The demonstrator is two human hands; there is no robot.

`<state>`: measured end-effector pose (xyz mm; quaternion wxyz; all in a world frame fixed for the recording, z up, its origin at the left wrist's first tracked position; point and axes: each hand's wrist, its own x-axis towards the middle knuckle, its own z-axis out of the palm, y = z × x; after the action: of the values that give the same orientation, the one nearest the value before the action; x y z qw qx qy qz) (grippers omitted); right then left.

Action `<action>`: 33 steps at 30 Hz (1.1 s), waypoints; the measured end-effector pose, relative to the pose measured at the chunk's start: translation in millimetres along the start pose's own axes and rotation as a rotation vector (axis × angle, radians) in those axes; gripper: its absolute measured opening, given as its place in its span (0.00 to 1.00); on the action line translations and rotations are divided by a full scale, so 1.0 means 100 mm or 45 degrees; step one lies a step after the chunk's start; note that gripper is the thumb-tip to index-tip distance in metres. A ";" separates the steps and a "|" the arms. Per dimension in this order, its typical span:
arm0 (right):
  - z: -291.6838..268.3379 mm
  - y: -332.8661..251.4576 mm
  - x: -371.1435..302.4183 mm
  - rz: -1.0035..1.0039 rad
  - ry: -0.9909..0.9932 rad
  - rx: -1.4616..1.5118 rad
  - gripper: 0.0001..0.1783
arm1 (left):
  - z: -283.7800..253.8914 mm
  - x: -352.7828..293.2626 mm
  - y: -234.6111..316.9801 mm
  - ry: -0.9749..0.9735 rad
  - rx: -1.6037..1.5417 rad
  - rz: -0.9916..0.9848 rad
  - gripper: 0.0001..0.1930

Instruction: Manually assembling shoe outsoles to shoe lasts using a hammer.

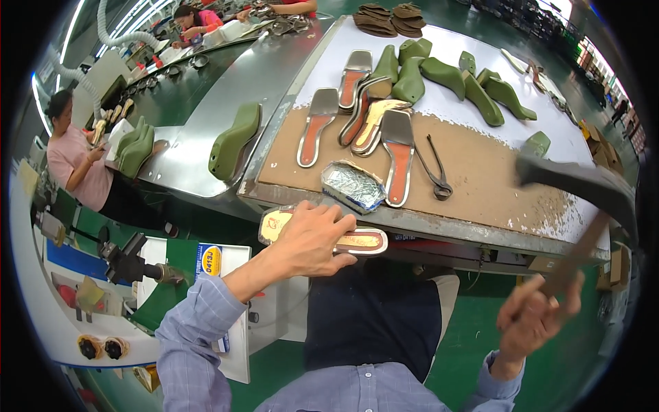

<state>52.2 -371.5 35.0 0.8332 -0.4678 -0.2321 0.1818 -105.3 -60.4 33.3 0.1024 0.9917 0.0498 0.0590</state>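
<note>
My left hand (309,237) is curled over a shoe insole (365,240) with a cream and red face and a pale rim, above my lap at the table's front edge. Whether a last sits under it is hidden. My right hand (532,316) grips the wooden handle of a hammer (573,257), raised on the right with its dark head blurred by motion. Just beyond my left hand stands a small box of nails (353,184). Beside it lie a brown-and-black insole (398,154) and a pair of pincers (438,172).
More insoles (318,130) and several green shoe lasts (445,77) cover the worktable (480,178). Stacked brown pieces (391,19) lie at its far end. A green last (235,141) stands on the metal bench to the left. A person in pink (82,165) works farther left.
</note>
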 end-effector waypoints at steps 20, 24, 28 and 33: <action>0.29 0.72 -0.36 -0.022 -0.205 -0.776 0.25 | 0.04 0.04 0.02 0.024 -0.001 -0.013 0.25; 0.38 0.58 -0.28 0.393 -0.388 -0.820 0.27 | 0.06 0.00 0.00 0.013 -0.046 -0.056 0.25; 0.35 0.56 -0.30 0.098 -0.125 -0.572 0.26 | 0.04 0.05 0.03 0.012 -0.039 -0.062 0.26; 0.48 0.50 -0.02 0.125 -0.576 -1.084 0.28 | 0.07 0.07 0.01 -0.015 -0.031 -0.119 0.27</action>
<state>19.1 -314.3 12.9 0.4867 -0.7265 -0.4389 0.2069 -97.7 -62.3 27.3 0.1174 0.9873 0.0948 0.0488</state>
